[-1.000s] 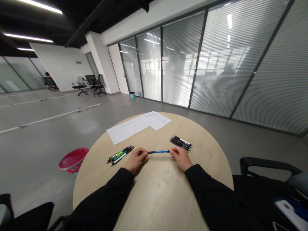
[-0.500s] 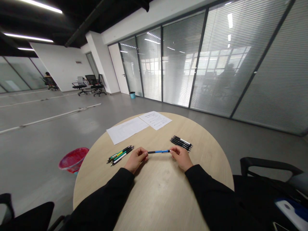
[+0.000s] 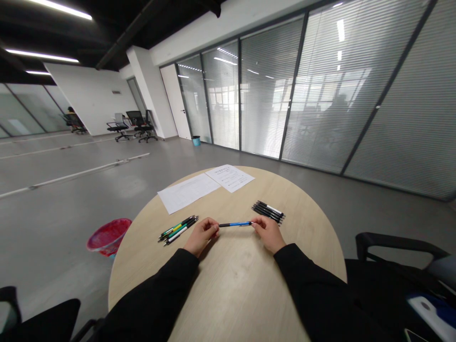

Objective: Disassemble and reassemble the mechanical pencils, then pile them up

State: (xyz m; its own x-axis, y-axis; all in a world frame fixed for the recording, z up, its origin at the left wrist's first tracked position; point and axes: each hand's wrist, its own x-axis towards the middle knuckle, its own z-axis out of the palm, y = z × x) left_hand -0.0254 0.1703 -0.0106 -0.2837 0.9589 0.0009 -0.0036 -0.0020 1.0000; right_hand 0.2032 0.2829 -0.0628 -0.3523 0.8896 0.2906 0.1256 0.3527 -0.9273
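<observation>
A blue pen (image 3: 235, 224) with a dark grip section lies level between my two hands over the table. My left hand (image 3: 203, 235) pinches its dark left end between thumb and fingers. At the other end, with the clip, my right hand (image 3: 268, 232) closes its fingertips on the pen. Left of my left hand rests a group of green, yellow, black and white pens (image 3: 177, 230), side by side on a slant. Just beyond my right hand lies a row of mostly black pens (image 3: 268, 212), one with a white barrel.
The round wooden table (image 3: 238, 294) carries two paper sheets, a blank-looking one (image 3: 188, 192) and a printed one (image 3: 231, 178), at its far edge. A red bin (image 3: 109, 236) stands on the floor at left. A black chair (image 3: 392, 242) with items on it is at right.
</observation>
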